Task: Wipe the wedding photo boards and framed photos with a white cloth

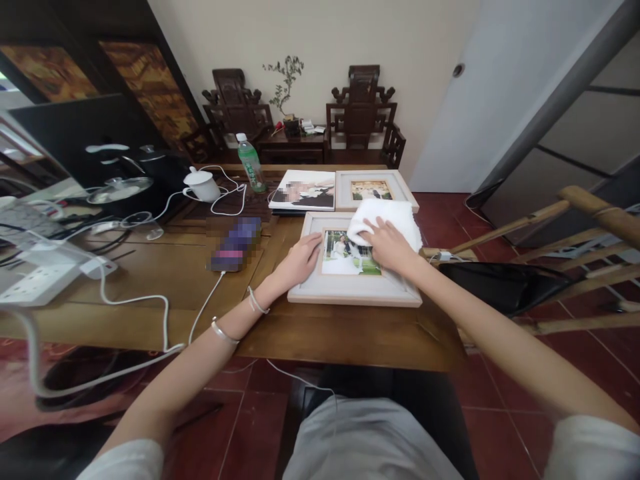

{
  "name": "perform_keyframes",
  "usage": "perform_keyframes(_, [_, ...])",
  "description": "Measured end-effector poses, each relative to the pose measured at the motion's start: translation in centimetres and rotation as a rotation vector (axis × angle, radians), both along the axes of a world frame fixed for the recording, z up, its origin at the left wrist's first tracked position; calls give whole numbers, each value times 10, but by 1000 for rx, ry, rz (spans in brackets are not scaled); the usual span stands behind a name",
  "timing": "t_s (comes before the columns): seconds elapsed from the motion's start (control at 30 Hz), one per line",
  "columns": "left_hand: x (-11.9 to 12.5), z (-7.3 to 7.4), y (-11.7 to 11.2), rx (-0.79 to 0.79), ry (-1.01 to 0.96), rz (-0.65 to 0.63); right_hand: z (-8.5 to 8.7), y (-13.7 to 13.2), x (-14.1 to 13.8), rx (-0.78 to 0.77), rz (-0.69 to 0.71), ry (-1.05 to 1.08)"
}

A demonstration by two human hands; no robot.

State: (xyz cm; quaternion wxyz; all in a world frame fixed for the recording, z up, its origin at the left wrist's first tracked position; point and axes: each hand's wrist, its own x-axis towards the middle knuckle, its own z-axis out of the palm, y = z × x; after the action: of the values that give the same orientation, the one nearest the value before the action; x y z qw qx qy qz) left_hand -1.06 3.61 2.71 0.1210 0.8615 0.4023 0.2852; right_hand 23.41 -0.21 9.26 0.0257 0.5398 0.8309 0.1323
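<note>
A white photo frame (350,292) lies flat on the wooden table (320,340) in front of me, with a wedding picture inside it. My left hand (299,260) rests on the frame's left edge, fingers lying flat. My right hand (386,244) presses a white cloth (395,215) onto the frame's upper right part, fingers curled over the cloth. Behind it lie a second white frame (375,189) and a photo print (303,190).
A phone (234,245) on a white cable lies left of the frame. A green bottle (250,164), a white cup (201,184), a power strip (35,280) and cables crowd the table's left side. A wooden chair (575,220) stands on the right.
</note>
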Motion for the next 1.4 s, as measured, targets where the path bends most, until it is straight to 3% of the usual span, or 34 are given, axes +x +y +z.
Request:
perform_keyframes(0.17, [-1, -2, 1, -16, -10, -7, 0, -5, -4, -69, 16, -53])
perform_keyframes(0.3, [-1, -3, 1, -22, -6, 1, 9, -47, -10, -199, 64, -19])
perform_keyframes(0.47, [0, -3, 1, -15, 2, 11, 37, -107, -15, -359, 173, 64])
perform_keyframes(0.57, [0, -2, 0, -14, 2, 3, 41, -123, -18, -380, 204, 109])
perform_keyframes(0.67, [0, -1, 0, -11, 3, 0, 27, -114, -17, -334, 177, 144])
perform_keyframes(0.83, [0, -1, -1, 9, -1, 6, 0, -59, -3, -175, 140, 135])
perform_keyframes(0.97, [0, -1, 0, 33, -13, -7, -3, -18, 2, -66, 97, 71])
perform_keyframes(1.07, [0, -2, 1, 42, -13, -9, -5, -6, 0, -38, 90, 16])
perform_keyframes(1.2, [0, -3, 1, 12, -6, -3, -4, -22, -7, -74, 77, 21])
perform_keyframes(1.4, [1, -1, -1, -7, -3, 9, 21, -87, -17, -314, 171, 99])
